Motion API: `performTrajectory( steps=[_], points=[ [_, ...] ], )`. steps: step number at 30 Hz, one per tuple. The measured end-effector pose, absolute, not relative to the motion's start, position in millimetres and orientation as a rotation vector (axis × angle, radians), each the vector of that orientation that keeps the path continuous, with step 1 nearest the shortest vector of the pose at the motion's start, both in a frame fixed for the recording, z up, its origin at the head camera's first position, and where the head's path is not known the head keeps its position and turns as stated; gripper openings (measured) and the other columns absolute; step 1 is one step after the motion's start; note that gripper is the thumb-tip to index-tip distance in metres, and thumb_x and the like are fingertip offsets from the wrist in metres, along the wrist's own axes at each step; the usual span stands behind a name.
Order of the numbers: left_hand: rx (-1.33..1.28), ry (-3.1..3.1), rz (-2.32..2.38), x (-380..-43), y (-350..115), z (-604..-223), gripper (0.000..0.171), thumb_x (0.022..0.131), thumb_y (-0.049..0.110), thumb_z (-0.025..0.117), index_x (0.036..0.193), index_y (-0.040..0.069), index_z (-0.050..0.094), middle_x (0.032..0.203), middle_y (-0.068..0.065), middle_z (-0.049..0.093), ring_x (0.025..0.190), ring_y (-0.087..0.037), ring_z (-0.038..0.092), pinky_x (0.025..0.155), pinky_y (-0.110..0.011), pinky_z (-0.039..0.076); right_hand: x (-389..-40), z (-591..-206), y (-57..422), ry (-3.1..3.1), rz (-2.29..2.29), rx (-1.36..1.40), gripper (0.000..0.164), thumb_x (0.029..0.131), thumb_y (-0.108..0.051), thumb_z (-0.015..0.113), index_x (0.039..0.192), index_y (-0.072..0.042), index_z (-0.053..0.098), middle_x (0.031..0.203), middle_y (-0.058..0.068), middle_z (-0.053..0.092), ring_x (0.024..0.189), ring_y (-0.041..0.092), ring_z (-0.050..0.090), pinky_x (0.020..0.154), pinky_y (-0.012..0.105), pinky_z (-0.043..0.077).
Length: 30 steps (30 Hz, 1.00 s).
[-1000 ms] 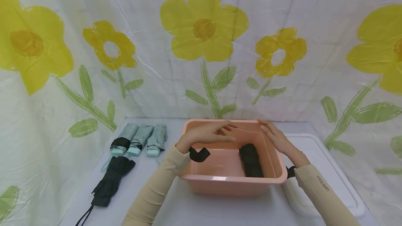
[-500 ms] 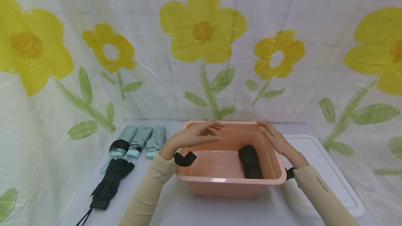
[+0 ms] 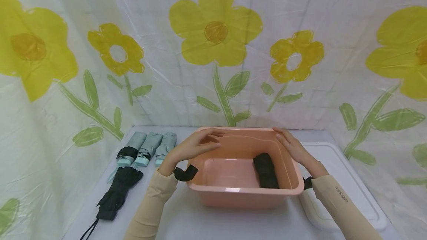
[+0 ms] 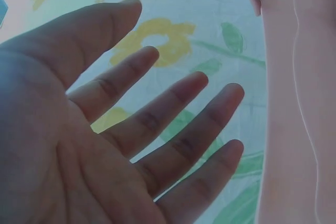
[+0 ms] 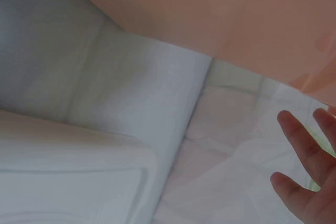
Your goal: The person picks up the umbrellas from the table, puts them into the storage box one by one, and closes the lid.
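Note:
A pink plastic bin [image 3: 247, 198] stands in the middle of the table, with a folded black umbrella [image 3: 266, 171] lying in its right part. My left hand [image 3: 191, 146] hovers over the bin's left side, holding nothing; its fingers [image 4: 181, 150] are spread in the left wrist view. At the bin's right rim, my right hand [image 3: 293, 146] rests with extended fingers. Left of the bin lie three folded mint-green umbrellas [image 3: 131, 147] in a row, the rightmost partly hidden by my left arm. Nearer to me is another folded black umbrella [image 3: 118, 192] with a cord loop.
A white lid [image 3: 337, 180] lies on the table right of the bin, partly under my right forearm. Behind the table hangs a white curtain [image 3: 160, 95] with yellow flowers. The white tabletop [image 3: 186, 217] shows in front of the bin.
My left hand has moved left, from above the middle of the bin to its left side. The right hand stays at the right rim. The umbrellas have not moved.

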<state>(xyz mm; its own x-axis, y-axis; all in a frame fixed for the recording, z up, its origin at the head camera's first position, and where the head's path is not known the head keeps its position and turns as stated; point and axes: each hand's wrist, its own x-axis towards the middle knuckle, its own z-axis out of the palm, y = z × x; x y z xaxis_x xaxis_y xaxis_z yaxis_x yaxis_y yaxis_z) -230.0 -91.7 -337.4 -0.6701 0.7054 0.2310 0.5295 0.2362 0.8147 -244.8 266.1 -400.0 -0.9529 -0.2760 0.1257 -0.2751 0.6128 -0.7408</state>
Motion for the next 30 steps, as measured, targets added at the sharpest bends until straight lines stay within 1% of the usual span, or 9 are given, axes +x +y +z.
performTrajectory(
  steps=[4,8,12,16,19,23,24,26,30],
  points=[
    [1.101,2.379,1.440,-224,-101,-340,0.040,0.093,0.012,0.056,0.132,0.011,0.048,0.130,-0.009,0.050,0.117,-0.027,0.052,0.096,-0.042,0.042,-259,-418,275,2.824,-1.304,-0.494,0.048,0.102,-0.027,0.032,0.143,-0.003,0.029,0.146,0.024,0.027,0.133,0.045,0.025,0.102,0.061,0.023],
    [1.049,2.424,1.479,-215,-111,-339,0.038,0.093,0.009,0.056,0.130,0.008,0.049,0.130,-0.012,0.052,0.116,-0.031,0.053,0.096,-0.046,0.042,-268,-431,281,2.831,-1.301,-0.509,0.050,0.102,-0.034,0.032,0.144,-0.008,0.029,0.147,0.020,0.028,0.133,0.042,0.026,0.102,0.060,0.024],
    [1.029,2.425,1.555,-215,-121,-349,0.039,0.093,0.008,0.055,0.132,0.007,0.048,0.132,-0.012,0.051,0.117,-0.034,0.052,0.099,-0.047,0.040,-266,-432,282,2.843,-1.302,-0.503,0.050,0.102,-0.036,0.032,0.144,-0.009,0.030,0.147,0.020,0.028,0.133,0.043,0.026,0.101,0.061,0.024],
    [0.976,2.460,1.587,-223,-132,-368,0.038,0.094,0.014,0.055,0.131,0.014,0.048,0.133,-0.009,0.051,0.119,-0.032,0.051,0.101,-0.045,0.038,-264,-433,282,2.835,-1.315,-0.491,0.050,0.102,-0.035,0.032,0.144,-0.008,0.030,0.147,0.020,0.028,0.133,0.043,0.025,0.102,0.061,0.023],
    [0.922,2.510,1.597,-227,-140,-379,0.036,0.094,0.021,0.056,0.130,0.021,0.050,0.133,-0.006,0.051,0.119,-0.027,0.051,0.101,-0.045,0.038,-264,-434,282,2.829,-1.316,-0.481,0.051,0.102,-0.036,0.032,0.144,-0.008,0.030,0.147,0.021,0.028,0.134,0.043,0.025,0.102,0.061,0.023],
    [0.865,2.530,1.637,-227,-146,-385,0.036,0.093,0.023,0.056,0.129,0.026,0.050,0.135,-0.008,0.049,0.119,-0.024,0.051,0.101,-0.046,0.038,-264,-435,283,2.839,-1.308,-0.464,0.051,0.101,-0.037,0.031,0.144,-0.009,0.030,0.147,0.021,0.028,0.133,0.043,0.025,0.102,0.061,0.024],
    [0.856,2.532,1.646,-226,-147,-386,0.036,0.094,0.023,0.056,0.129,0.026,0.050,0.135,-0.009,0.049,0.119,-0.024,0.051,0.101,-0.047,0.038,-264,-434,283,2.841,-1.306,-0.464,0.051,0.102,-0.037,0.031,0.144,-0.009,0.030,0.147,0.021,0.028,0.133,0.043,0.026,0.102,0.061,0.024],
    [0.846,2.531,1.666,-226,-150,-389,0.037,0.094,0.023,0.056,0.130,0.022,0.050,0.135,-0.009,0.048,0.120,-0.027,0.050,0.101,-0.048,0.038,-264,-434,283,2.838,-1.310,-0.465,0.051,0.102,-0.037,0.031,0.144,-0.009,0.030,0.147,0.021,0.028,0.133,0.043,0.025,0.102,0.061,0.024],
    [0.811,2.577,1.685,-223,-159,-395,0.040,0.093,0.026,0.057,0.131,0.015,0.049,0.133,-0.005,0.050,0.120,-0.029,0.050,0.098,-0.049,0.040,-266,-432,283,2.828,-1.331,-0.488,0.050,0.102,-0.035,0.031,0.144,-0.009,0.029,0.147,0.021,0.027,0.133,0.043,0.025,0.102,0.061,0.023]
  ],
)
